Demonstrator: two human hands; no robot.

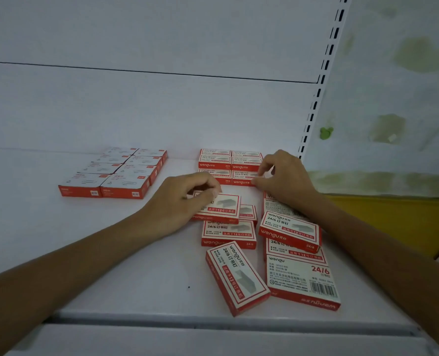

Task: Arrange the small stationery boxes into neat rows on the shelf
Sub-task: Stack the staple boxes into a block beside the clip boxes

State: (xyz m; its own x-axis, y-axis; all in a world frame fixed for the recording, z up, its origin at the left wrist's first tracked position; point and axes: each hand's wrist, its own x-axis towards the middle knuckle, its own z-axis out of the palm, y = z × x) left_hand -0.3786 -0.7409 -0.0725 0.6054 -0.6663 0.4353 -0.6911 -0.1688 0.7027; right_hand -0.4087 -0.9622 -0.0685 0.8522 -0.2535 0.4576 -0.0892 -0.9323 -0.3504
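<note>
Several red-and-white staple boxes lie on the white shelf (110, 247). A neat block of them (230, 163) stands in rows at the back. Loose ones lie scattered in front, among them a box (222, 209) under my left hand (185, 201), whose curled fingers grip its far edge. My right hand (282, 176) has its fingertips curled against the right end of the block's front row (241, 179). One box (236, 277) lies at an angle near the front edge, and a barcode-side-up box (302, 281) lies to its right.
A second neat block of white-topped boxes (115, 173) sits at the back left. A slotted upright (321, 80) bounds the shelf on the right, with a stained wall and a yellow surface (393, 217) beyond. The shelf's front lip (213, 327) runs along the bottom.
</note>
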